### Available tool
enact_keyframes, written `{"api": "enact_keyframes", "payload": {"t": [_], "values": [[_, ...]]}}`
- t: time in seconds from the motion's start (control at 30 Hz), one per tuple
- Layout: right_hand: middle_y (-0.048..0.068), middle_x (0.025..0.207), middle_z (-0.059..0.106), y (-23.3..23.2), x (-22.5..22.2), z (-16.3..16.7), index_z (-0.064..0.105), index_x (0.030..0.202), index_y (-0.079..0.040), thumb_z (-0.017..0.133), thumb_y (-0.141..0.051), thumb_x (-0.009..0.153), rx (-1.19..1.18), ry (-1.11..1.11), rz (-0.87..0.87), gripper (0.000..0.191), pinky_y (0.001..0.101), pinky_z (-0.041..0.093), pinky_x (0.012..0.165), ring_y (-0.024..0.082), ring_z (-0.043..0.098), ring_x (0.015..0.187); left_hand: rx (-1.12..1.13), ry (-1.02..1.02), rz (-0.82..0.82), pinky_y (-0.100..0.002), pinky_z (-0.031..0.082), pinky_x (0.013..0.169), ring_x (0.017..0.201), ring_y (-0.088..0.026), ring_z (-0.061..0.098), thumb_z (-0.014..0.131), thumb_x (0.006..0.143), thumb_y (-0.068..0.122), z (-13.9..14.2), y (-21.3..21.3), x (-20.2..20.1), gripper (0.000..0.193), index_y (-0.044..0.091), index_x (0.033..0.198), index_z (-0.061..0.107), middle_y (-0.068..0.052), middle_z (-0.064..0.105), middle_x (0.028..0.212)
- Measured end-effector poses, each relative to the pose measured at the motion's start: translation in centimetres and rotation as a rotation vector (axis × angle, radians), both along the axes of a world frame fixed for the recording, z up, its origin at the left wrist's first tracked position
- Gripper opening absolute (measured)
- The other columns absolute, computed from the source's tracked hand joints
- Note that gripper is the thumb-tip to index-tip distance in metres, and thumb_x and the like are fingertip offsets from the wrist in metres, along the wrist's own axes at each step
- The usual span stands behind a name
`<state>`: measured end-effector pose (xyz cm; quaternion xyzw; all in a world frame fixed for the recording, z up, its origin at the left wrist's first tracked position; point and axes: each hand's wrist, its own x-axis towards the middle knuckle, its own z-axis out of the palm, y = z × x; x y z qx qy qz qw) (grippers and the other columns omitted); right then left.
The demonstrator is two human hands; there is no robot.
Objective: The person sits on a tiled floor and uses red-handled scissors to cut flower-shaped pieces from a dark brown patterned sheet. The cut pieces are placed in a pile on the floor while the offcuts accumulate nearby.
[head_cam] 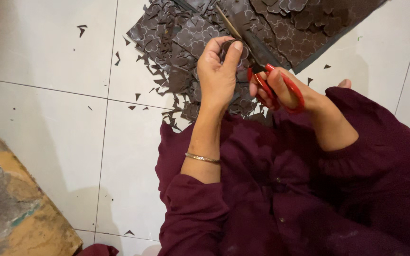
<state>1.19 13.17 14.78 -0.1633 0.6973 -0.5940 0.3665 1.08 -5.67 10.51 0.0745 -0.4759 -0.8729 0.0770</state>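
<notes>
White tiled floor (48,142) fills the view, with a big dark brown patterned sheet (304,23) spread across the top and a heap of cut scraps (176,80) spilling beside it. Maroon sleeves come up from below. The right hand (285,90) grips red-handled scissors (262,61), blades angled up over the sheet. The left hand (219,71) pinches a small dark cut-out piece (228,47) right at the blades, fingers curled tight.
</notes>
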Motion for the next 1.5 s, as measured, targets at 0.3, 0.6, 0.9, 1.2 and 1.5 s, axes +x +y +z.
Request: {"api": "enact_keyframes", "payload": {"t": [0.3, 0.6, 0.9, 1.2, 1.5], "values": [[-0.002, 0.083, 0.052, 0.3, -1.3, 0.2, 0.061, 0.123, 0.002, 0.036, -0.064, 0.106, 0.078, 0.245, -0.064, 0.073, 0.0272, 0.050, 0.071, 0.011, 0.054, 0.076, -0.001, -0.134, -0.018, -0.025, 0.057, 0.067, 0.076, -0.010, 0.066, 0.072, 0.091, 0.002, 0.9, -1.2, 0.2, 0.016, 0.000, 0.107, 0.068, -0.003, 0.069, 0.091], [0.000, 0.085, 0.060, 1.3, -2.1, 0.7, 0.064, 0.119, -0.004, 0.056, -0.053, 0.097, 0.335, 0.453, 0.078, 0.055, 0.0303, 0.049, 0.070, 0.012, 0.058, 0.078, -0.065, -0.039, 0.025, -0.021, 0.053, 0.075, 0.083, -0.006, 0.063, 0.078, 0.088, -0.001, 0.2, -1.9, 0.3, 0.025, 0.000, 0.111, 0.067, -0.001, 0.071, 0.096], [-0.002, 0.081, 0.053, 1.4, -1.8, 1.1, 0.065, 0.124, -0.006, 0.049, -0.071, 0.096, 0.207, 0.331, 0.137, 0.073, 0.0288, 0.044, 0.065, 0.011, 0.051, 0.073, -0.076, -0.092, -0.024, -0.021, 0.050, 0.066, 0.075, -0.005, 0.061, 0.079, 0.090, 0.009, 0.4, -2.0, 0.4, 0.018, 0.001, 0.105, 0.073, 0.001, 0.071, 0.087], [0.000, 0.093, 0.050, 0.3, -1.2, 0.4, 0.058, 0.133, 0.001, 0.044, -0.082, 0.094, -0.030, 0.198, 0.141, 0.093, 0.0287, 0.046, 0.076, 0.011, 0.048, 0.085, -0.001, -0.103, -0.002, -0.023, 0.054, 0.069, 0.077, -0.007, 0.065, 0.080, 0.091, 0.010, 0.9, -1.6, 0.3, 0.017, 0.002, 0.104, 0.073, -0.001, 0.071, 0.087], [-0.001, 0.083, 0.047, 0.1, -1.1, 0.8, 0.063, 0.122, 0.002, 0.037, -0.088, 0.088, 0.067, 0.160, 0.095, 0.101, 0.0274, 0.046, 0.066, 0.011, 0.047, 0.073, -0.004, -0.114, -0.002, -0.023, 0.056, 0.070, 0.078, -0.008, 0.066, 0.080, 0.090, 0.010, 1.0, -1.4, 0.3, 0.019, 0.002, 0.106, 0.073, -0.001, 0.072, 0.089]]}}
